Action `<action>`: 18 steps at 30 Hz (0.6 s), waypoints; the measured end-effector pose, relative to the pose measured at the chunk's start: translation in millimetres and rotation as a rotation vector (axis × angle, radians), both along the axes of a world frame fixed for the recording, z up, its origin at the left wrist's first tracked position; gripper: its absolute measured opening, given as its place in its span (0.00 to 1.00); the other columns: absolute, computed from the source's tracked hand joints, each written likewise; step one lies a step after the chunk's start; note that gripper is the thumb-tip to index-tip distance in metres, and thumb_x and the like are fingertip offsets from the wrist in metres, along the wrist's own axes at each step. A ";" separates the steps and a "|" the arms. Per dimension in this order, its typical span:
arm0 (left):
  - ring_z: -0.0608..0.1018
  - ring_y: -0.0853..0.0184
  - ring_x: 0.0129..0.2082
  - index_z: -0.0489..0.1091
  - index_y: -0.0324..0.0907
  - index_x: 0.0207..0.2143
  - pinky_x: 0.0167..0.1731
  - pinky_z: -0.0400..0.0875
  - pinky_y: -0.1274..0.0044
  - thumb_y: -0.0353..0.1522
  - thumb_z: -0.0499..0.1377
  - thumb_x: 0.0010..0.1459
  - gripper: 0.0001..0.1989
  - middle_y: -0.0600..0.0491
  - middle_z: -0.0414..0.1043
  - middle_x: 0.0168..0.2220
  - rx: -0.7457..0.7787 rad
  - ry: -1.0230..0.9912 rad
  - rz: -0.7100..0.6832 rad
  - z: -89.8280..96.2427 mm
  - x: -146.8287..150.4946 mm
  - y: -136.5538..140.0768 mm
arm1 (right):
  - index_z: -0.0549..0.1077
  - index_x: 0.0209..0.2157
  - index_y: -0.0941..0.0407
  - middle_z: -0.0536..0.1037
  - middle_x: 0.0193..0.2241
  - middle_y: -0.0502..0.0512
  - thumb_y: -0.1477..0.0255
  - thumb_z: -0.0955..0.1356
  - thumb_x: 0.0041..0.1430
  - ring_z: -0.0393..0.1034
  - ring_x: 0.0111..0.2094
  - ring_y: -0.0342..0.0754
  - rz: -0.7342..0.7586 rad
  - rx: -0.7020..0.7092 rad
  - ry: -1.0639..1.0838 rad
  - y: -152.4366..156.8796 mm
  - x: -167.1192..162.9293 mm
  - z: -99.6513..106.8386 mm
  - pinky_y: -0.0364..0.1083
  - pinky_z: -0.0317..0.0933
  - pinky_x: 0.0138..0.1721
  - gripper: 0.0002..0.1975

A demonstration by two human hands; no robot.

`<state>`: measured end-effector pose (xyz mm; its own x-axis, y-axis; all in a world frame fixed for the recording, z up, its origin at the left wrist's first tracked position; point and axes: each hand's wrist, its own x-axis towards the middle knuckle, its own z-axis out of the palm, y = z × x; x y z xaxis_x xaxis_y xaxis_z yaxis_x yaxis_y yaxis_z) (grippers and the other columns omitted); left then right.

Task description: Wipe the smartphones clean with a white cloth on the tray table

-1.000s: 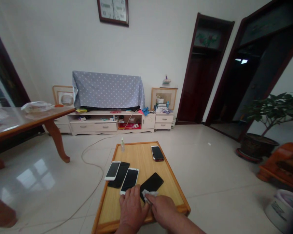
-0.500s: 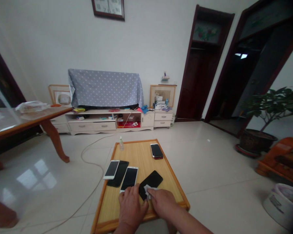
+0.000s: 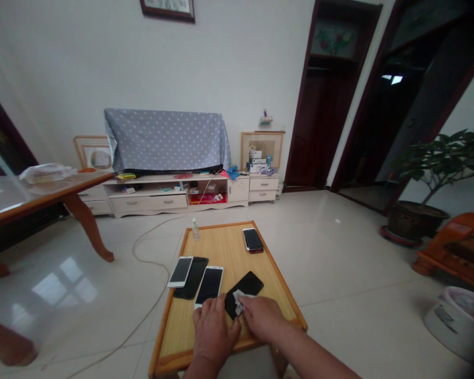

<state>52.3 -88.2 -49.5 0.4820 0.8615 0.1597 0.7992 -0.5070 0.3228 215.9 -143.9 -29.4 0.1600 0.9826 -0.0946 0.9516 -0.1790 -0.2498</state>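
A black smartphone [image 3: 249, 285] lies slantwise near the front of a small wooden table [image 3: 225, 239]. At its near-left end is my left hand [image 3: 213, 329], thumb and forefinger set around the corner and holding it. My right hand [image 3: 264, 316] pinches a crumpled white tissue [image 3: 238, 300] and presses it on the phone's screen near that end. Just beyond my left fingers lies a white phone [image 3: 210, 285] with a dark screen. Left of it, another white phone [image 3: 180, 271] partly overlaps a black phone [image 3: 192, 281].
At the table's far right is a white-edged phone [image 3: 253, 239] on top of a reddish one. A small clear spray bottle [image 3: 195, 231] stands at the far left corner. A cable [image 3: 140, 310] runs over the floor. A larger table [image 3: 79, 189] is to the left, a white bucket [image 3: 456, 323] to the right.
The view has tilted down a little, shifting the room upward in the picture. My right hand and the tissue stay at nearly the same spot on the black phone, and my left hand keeps its place.
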 end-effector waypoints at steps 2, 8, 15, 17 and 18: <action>0.68 0.55 0.56 0.66 0.44 0.58 0.53 0.54 0.66 0.40 0.60 0.54 0.28 0.46 0.73 0.53 -0.010 0.013 0.008 1.9 1.2 -0.2 | 0.71 0.58 0.44 0.82 0.45 0.57 0.64 0.56 0.68 0.77 0.45 0.56 -0.100 -0.015 -0.012 6.5 14.8 3.0 0.49 0.64 0.43 0.22; 0.69 0.55 0.54 0.67 0.44 0.57 0.50 0.55 0.67 0.38 0.60 0.55 0.26 0.46 0.73 0.51 -0.018 0.020 0.004 4.0 1.3 -0.7 | 0.72 0.57 0.45 0.82 0.46 0.57 0.65 0.57 0.67 0.77 0.45 0.56 -0.064 0.002 0.019 7.6 11.4 -0.1 0.49 0.64 0.43 0.22; 0.70 0.56 0.51 0.68 0.44 0.56 0.49 0.57 0.69 0.39 0.58 0.57 0.24 0.47 0.74 0.50 0.042 0.007 -0.012 -2.4 -1.5 -1.1 | 0.73 0.55 0.42 0.83 0.44 0.55 0.63 0.56 0.68 0.78 0.43 0.56 -0.071 0.005 0.024 11.1 13.7 1.9 0.49 0.65 0.41 0.21; 0.70 0.56 0.51 0.68 0.43 0.56 0.49 0.57 0.68 0.39 0.58 0.57 0.25 0.47 0.74 0.50 0.049 0.016 0.002 -2.8 0.4 -1.9 | 0.71 0.58 0.43 0.82 0.45 0.57 0.64 0.55 0.69 0.78 0.44 0.56 -0.143 -0.016 0.013 14.8 23.1 5.0 0.49 0.65 0.40 0.22; 0.70 0.56 0.51 0.68 0.43 0.56 0.50 0.56 0.68 0.39 0.58 0.56 0.25 0.47 0.74 0.50 0.047 0.025 0.011 -2.5 1.7 -2.4 | 0.71 0.58 0.44 0.82 0.45 0.57 0.64 0.55 0.69 0.78 0.44 0.56 -0.163 -0.019 0.007 15.5 24.8 5.6 0.49 0.65 0.40 0.23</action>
<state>54.0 -90.6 -52.0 0.4770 0.8586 0.1879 0.8123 -0.5123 0.2789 240.7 -128.4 -23.8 0.3168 0.9416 -0.1144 0.9077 -0.3360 -0.2516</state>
